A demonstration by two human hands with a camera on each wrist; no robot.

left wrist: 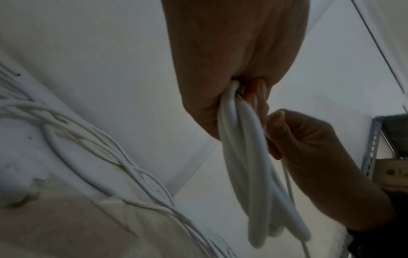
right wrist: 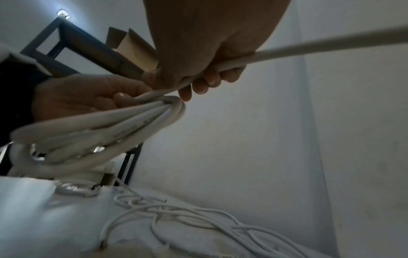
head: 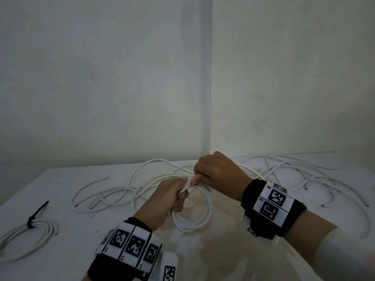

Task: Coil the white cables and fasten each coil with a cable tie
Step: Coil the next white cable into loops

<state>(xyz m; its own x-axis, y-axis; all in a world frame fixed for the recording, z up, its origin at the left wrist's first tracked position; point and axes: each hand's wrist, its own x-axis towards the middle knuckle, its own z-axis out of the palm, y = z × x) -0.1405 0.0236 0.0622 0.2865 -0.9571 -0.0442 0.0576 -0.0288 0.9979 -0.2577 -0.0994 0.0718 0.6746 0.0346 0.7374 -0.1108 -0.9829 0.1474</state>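
Note:
Above the table my left hand (head: 181,192) grips the top of a white cable coil (head: 194,220), whose several loops hang below the fist. My right hand (head: 197,177) meets it from the far side, fingers curled round a cable strand (right wrist: 309,45) that runs off to the right and bends into the bundle. In the left wrist view the coil (left wrist: 247,157) droops from my left hand (left wrist: 232,78), with the right hand (left wrist: 309,148) beside it. In the right wrist view my right hand (right wrist: 198,83) sits above the coil (right wrist: 99,131) and the left hand (right wrist: 88,97).
At the front left of the white table (head: 60,179) lies a finished coil (head: 12,246) bound with a black cable tie (head: 38,213). Loose white cables (head: 101,199) sprawl left of centre, and more loose cables (head: 304,175) lie at the right. Walls meet in a corner behind.

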